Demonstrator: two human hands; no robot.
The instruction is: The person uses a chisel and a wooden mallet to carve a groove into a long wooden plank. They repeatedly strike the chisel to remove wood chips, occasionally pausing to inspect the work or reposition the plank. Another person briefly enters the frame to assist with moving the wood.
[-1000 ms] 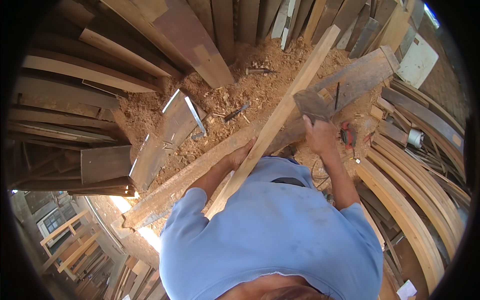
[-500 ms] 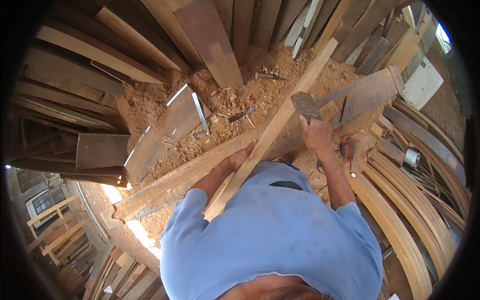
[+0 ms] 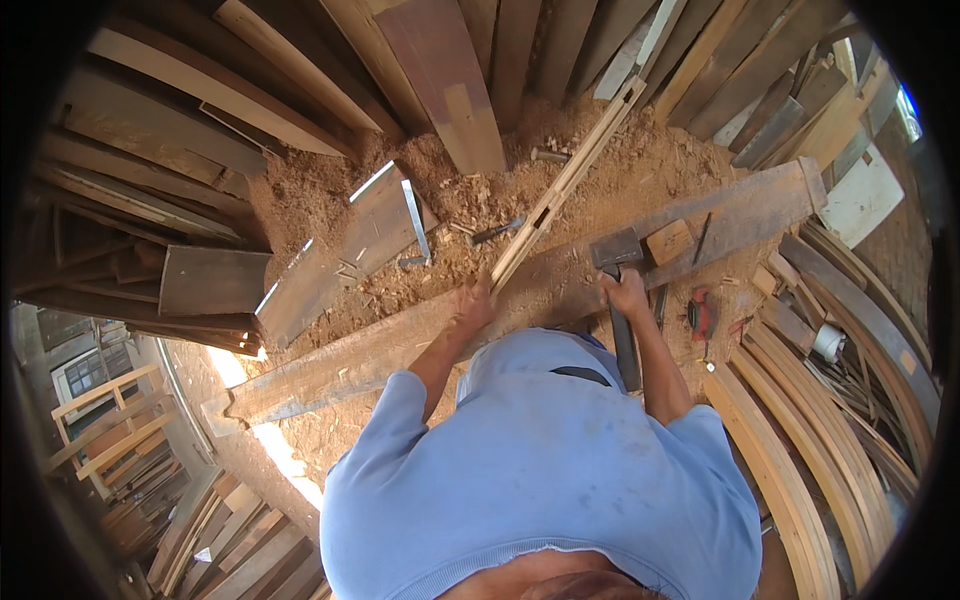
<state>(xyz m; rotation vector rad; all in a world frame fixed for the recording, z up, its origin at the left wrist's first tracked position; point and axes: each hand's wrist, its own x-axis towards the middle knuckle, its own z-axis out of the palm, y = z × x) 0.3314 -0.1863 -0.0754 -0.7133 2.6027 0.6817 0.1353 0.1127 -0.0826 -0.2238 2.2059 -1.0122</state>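
I have the left fingers (image 3: 481, 291) clamped on the near end of the slotted wooden strip (image 3: 572, 178), right fingers (image 3: 611, 285) wrapping the dark mallet (image 3: 622, 338) just below its head.

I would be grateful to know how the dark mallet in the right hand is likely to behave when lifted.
The mallet is probably head-heavy, as its blocky head is wider than the handle. It should be stiff, since the handle looks straight. Its squared head seems unlikely to roll.
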